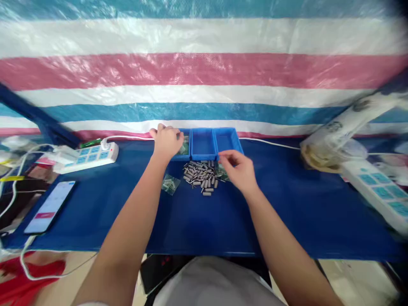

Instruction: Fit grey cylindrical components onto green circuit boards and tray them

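Small grey metal pins (202, 175) lie piled just left of the right hand (241, 170), which pinches a clear little bag (222, 171). Left hand (166, 141) rests curled over the left blue plastic bin (182, 147), which holds clear bags.

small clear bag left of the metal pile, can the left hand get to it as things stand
Probably yes. The small clear bag lies in the open on the blue table, just beside the left forearm. The left hand is at the left blue bin, so it would only need to draw back; nothing covers the bag.
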`<state>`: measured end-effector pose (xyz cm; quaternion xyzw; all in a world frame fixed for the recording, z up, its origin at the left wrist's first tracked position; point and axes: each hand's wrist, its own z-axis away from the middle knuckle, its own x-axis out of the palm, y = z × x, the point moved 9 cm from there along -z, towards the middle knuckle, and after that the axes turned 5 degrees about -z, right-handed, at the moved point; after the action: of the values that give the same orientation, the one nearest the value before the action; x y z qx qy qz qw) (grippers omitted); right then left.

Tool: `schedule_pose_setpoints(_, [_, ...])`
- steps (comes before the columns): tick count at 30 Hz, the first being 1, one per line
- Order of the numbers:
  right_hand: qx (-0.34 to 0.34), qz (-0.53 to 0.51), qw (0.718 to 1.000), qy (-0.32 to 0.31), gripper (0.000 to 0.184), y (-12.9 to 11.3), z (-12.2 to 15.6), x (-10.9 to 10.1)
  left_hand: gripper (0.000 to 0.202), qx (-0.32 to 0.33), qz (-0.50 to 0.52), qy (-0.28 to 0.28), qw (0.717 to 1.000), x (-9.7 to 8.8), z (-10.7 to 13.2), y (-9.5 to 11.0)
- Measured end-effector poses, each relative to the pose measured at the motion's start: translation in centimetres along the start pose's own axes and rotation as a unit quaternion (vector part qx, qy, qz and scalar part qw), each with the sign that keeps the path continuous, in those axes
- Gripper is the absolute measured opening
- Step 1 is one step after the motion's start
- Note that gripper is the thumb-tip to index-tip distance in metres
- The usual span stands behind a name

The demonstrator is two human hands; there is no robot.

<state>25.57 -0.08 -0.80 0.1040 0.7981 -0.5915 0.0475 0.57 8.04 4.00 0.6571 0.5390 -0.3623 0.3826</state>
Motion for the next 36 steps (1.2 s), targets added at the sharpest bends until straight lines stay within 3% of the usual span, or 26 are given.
schedule_pose_setpoints(3, [0.024, 0.057, 0.996, -0.069, 0.025, 0.8, -0.9, -1.9, 0.027, -0.039, 0.054, 0.069, 0.995, -1.7, 2.9, -0.4])
schedule_pose_setpoints(7, [0.078, 0.166, 0.961, -0.205, 0.029, 2.5, -0.6, -2.5, 0.023, -0.05, 0.12, 0.118, 0.984, -3.4, 6.9, -0.7])
schedule_pose_setpoints(11, [0.09, 0.237, 0.936, -0.246, 0.041, 3.2, -0.2, -2.3, 0.025, -0.004, 0.161, 0.14, 0.977, -4.0, 9.4, -0.6])
schedule_pose_setpoints(14, [0.096, 0.258, 0.922, -0.272, 0.046, 3.6, 0.1, -1.3, 0.028, -0.013, 0.193, 0.154, 0.969, -3.6, 10.2, -1.7])
schedule_pose_setpoints(21, [0.043, 0.297, 0.93, -0.211, 0.023, 2.2, -0.3, -1.1, 0.028, -0.054, 0.284, 0.121, 0.95, -1.7, 10.6, -2.7])
schedule_pose_setpoints(28, [-0.137, 0.146, 0.979, -0.038, 0.014, -2.5, -0.3, -2.0, 0.026, -0.02, 0.322, 0.094, 0.942, -1.5, 10.5, -1.5])
schedule_pose_setpoints(33, [-0.166, 0.037, 0.985, -0.002, 0.008, -3.5, 0.3, -0.9, 0.018, 0.073, 0.299, 0.064, 0.949, -4.4, 11.2, 1.6])
schedule_pose_setpoints(36, [-0.146, -0.003, 0.989, -0.012, 0.008, -3.2, 0.4, -0.2, 0.023, 0.125, 0.241, 0.049, 0.961, -7.1, 14.7, 3.1])
